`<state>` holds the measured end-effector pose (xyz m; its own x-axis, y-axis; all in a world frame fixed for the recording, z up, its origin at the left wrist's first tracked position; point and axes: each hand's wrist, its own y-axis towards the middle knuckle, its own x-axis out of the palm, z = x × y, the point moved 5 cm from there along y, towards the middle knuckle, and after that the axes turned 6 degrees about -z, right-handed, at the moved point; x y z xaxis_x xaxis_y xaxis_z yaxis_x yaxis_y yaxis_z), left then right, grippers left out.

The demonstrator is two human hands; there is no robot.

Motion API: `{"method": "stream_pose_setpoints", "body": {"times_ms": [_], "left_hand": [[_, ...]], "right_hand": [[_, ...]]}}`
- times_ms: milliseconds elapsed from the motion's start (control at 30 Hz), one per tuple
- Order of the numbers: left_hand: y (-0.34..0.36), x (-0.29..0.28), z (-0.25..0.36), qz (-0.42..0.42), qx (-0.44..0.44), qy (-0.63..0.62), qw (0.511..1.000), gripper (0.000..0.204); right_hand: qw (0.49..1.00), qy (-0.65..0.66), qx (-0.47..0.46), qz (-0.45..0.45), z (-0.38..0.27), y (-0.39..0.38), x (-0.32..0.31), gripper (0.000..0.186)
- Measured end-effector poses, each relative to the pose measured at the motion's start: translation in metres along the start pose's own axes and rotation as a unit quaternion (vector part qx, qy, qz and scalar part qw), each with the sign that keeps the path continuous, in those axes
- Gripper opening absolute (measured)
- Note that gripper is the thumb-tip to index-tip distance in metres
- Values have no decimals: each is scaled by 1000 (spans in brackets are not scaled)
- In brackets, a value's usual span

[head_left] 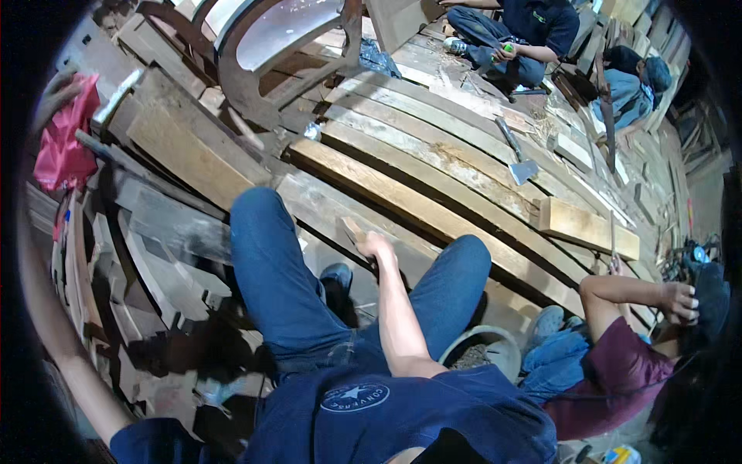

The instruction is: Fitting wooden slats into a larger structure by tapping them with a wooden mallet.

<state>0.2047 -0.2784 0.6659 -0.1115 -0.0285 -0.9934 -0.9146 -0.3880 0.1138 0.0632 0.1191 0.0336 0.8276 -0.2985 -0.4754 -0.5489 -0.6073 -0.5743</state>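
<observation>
My left hand is stretched out to the far left, dim near the picture's rim. It appears closed on the top of a bright pink plastic bag, which hangs down beside stacked wood. Between my knees, my right hand grips a small flat piece of wood, whose free end points away to the left. Just beyond that hand lies a grey-brown board. A long pale wooden beam runs diagonally past my knees.
A hatchet rests on the planks ahead, near a short wooden block. A curved wooden frame stands at the far left. By my right thigh is a bucket. A person in maroon sits close right; two others sit farther off.
</observation>
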Motion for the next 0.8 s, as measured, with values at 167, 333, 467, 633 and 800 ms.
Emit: {"method": "stream_pose_setpoints", "body": {"times_ms": [167,333,467,633,800], "left_hand": [[95,207,215,-220,38,-36,974,56],[108,439,293,-316,175,-61,930,67],[86,622,272,-305,-123,-534,779,55],[55,713,228,-92,-197,-372,902,44],[68,714,259,-74,-197,-333,919,60]], "right_hand": [[998,31,49,10,30,13,2,43],[996,40,73,24,37,9,10,41],[987,92,83,104,29,-26,-16,64],[988,67,90,105,35,-5,-10,70],[973,116,113,164,40,-2,-14,72]]}}
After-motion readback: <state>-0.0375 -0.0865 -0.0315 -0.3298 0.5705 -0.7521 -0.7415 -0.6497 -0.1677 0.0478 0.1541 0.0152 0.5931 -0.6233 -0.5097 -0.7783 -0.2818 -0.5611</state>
